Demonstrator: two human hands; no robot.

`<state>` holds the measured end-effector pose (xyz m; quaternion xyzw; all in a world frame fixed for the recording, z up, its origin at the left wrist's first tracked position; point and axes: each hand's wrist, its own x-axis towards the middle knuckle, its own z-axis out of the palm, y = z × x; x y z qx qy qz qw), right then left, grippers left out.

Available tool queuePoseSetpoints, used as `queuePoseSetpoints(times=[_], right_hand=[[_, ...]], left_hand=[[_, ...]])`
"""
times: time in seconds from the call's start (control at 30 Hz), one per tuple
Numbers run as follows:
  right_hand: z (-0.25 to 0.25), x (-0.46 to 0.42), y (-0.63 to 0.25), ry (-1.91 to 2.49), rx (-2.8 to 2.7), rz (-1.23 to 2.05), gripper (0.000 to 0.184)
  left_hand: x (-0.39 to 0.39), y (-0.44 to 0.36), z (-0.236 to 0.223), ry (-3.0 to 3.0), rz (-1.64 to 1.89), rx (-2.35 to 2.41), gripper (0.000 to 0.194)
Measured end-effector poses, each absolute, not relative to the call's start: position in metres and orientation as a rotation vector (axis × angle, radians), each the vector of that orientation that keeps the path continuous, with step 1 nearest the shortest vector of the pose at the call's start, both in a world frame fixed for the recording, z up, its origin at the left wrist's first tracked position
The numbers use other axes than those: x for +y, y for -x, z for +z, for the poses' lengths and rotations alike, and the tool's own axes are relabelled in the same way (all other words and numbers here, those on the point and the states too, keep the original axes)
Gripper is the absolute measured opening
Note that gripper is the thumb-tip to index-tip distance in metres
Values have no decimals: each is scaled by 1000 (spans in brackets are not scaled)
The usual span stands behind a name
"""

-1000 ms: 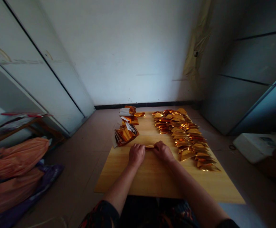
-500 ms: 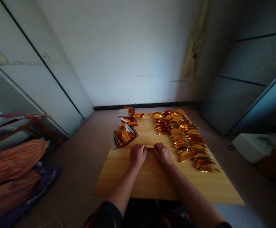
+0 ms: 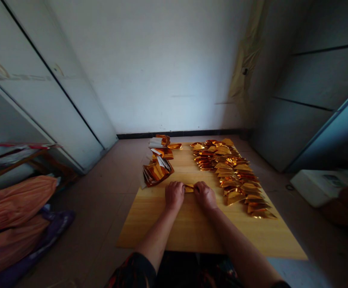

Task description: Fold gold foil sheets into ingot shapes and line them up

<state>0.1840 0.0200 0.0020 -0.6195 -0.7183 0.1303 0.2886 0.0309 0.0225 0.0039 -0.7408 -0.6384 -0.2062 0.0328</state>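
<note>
Both my hands grip a small piece of gold foil paper (image 3: 189, 188) just above the middle of the wooden board (image 3: 191, 228). My left hand (image 3: 174, 196) is closed on its left end, and my right hand (image 3: 204, 195) is closed on its right end. Only the strip of paper between the two hands shows; the fingertips hide its ends. Left of my hands lies a loose stack of gold foil sheets (image 3: 157, 172) with pale backs. Rows of folded gold paper pieces (image 3: 236, 172) overlap along the board's right side.
More foil sheets (image 3: 160, 141) lie at the board's far left corner. A white wall (image 3: 168, 80) stands behind. Pale cabinets (image 3: 50, 96) rise on the left, with orange plastic bags (image 3: 14, 208) below. A white box (image 3: 317, 186) sits on the floor at right.
The paper between my hands has tilted, and more of its gold face shows. My hands have barely moved. The stacks beside them look the same.
</note>
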Motion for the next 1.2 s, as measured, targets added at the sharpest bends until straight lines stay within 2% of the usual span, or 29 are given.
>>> queuePoseSetpoints(times=[0.2, 0.57, 0.83, 1.2], right_hand=[[4, 19, -183, 1692, -1927, 305, 16], [-1, 22, -190, 1711, -2044, 186, 15], [5, 17, -187, 1729, -2122, 74, 17], [9, 15, -188, 1742, -2129, 54, 15]], left_hand=[[22, -31, 1, 2305, -689, -1913, 13], [29, -25, -13, 2478, -1023, -1720, 17], [29, -27, -13, 2521, -994, -1664, 28], [27, -28, -9, 2485, -1006, -1695, 29]])
